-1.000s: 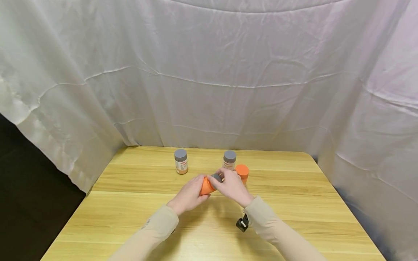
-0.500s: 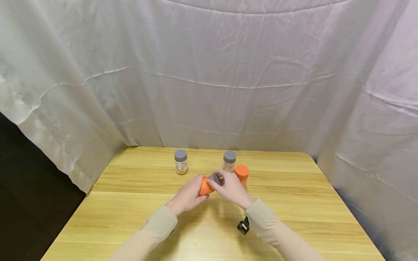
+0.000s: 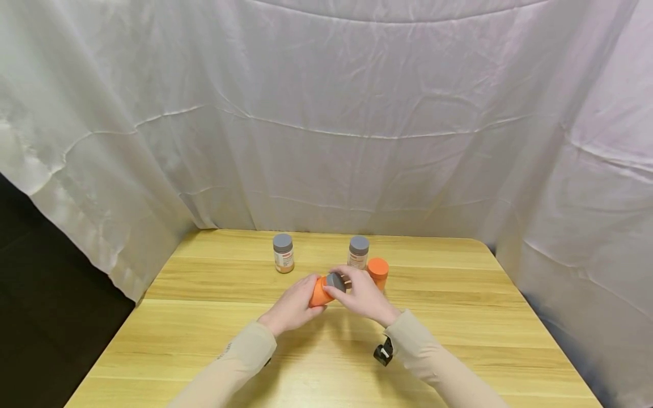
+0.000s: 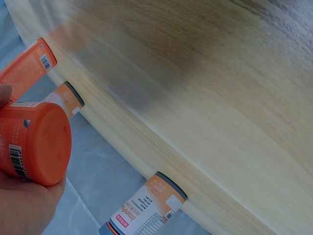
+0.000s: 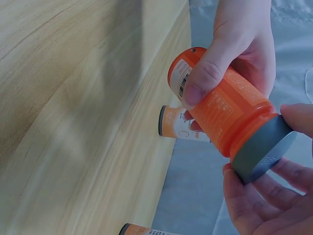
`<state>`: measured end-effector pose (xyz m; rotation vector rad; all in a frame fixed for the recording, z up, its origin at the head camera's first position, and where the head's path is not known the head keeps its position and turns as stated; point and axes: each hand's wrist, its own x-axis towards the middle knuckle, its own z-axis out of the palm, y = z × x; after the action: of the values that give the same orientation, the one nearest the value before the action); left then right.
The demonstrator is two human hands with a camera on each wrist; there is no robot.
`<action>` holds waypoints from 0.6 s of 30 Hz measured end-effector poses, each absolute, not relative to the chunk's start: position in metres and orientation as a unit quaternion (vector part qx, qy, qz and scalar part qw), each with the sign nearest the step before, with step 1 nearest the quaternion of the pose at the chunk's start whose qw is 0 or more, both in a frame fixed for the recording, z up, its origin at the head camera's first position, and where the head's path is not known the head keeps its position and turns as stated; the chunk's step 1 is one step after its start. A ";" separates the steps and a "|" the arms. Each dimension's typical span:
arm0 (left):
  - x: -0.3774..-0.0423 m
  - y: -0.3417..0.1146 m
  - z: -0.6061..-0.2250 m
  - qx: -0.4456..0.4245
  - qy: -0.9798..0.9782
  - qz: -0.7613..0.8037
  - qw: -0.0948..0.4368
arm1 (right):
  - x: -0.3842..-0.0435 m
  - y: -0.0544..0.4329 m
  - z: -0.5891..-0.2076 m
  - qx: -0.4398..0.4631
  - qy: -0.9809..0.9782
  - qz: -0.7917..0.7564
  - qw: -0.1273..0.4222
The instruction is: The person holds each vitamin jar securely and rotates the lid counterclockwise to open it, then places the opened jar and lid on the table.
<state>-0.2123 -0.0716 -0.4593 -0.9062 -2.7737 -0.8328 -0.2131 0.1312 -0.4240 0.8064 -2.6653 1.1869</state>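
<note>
My left hand (image 3: 292, 305) grips an orange bottle (image 3: 320, 293) by its body, the bottle tilted with its neck toward the right. On that neck sits a dark grey cap (image 5: 264, 149), pinched at its rim by the thumb and fingers of my right hand (image 3: 364, 294). Both hands are raised over the wooden table. In the left wrist view the flat base of the orange bottle (image 4: 49, 144) faces the camera. The right wrist view shows the left thumb along the bottle's label and a strip of orange neck below the cap.
Behind the hands stand two labelled jars with grey caps, one jar (image 3: 283, 260) on the left and another jar (image 3: 358, 252) on the right. An orange-capped bottle (image 3: 378, 269) stands beside the right one, partly hidden by my right hand. Pale curtains (image 3: 347, 170) surround the table (image 3: 204, 317).
The held bottle has shifted very slightly left. My right fingers have changed their hold on the grey cap a little, and more of the cap shows. The standing containers are where they were.
</note>
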 end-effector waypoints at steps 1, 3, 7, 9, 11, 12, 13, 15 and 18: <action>-0.213 -0.072 -0.459 -0.299 -0.912 -0.275 0.053 | -0.213 0.132 -0.424 0.270 -0.879 0.389 0.058; -0.213 -0.072 -0.460 -0.300 -0.912 -0.276 0.052 | -0.214 0.132 -0.424 0.278 -0.877 0.388 0.056; -0.214 -0.072 -0.461 -0.302 -0.910 -0.280 0.050 | -0.213 0.134 -0.422 0.288 -0.873 0.392 0.048; -0.214 -0.072 -0.461 -0.303 -0.910 -0.279 0.049 | -0.213 0.135 -0.421 0.292 -0.871 0.394 0.044; -0.214 -0.072 -0.462 -0.305 -0.910 -0.279 0.046 | -0.213 0.136 -0.421 0.294 -0.870 0.394 0.037; -0.214 -0.072 -0.462 -0.305 -0.909 -0.279 0.044 | -0.213 0.136 -0.421 0.297 -0.869 0.393 0.036; -0.214 -0.072 -0.462 -0.306 -0.909 -0.279 0.043 | -0.213 0.137 -0.421 0.298 -0.869 0.393 0.033; -0.214 -0.072 -0.462 -0.306 -0.908 -0.282 0.038 | -0.213 0.138 -0.421 0.305 -0.867 0.392 0.032; -0.214 -0.072 -0.462 -0.306 -0.907 -0.287 0.031 | -0.213 0.139 -0.421 0.313 -0.864 0.393 0.030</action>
<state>-0.2142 -0.0721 -0.4616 -0.9432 -2.7941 -0.8843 -0.2132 0.1390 -0.4207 0.9665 -2.6646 1.2102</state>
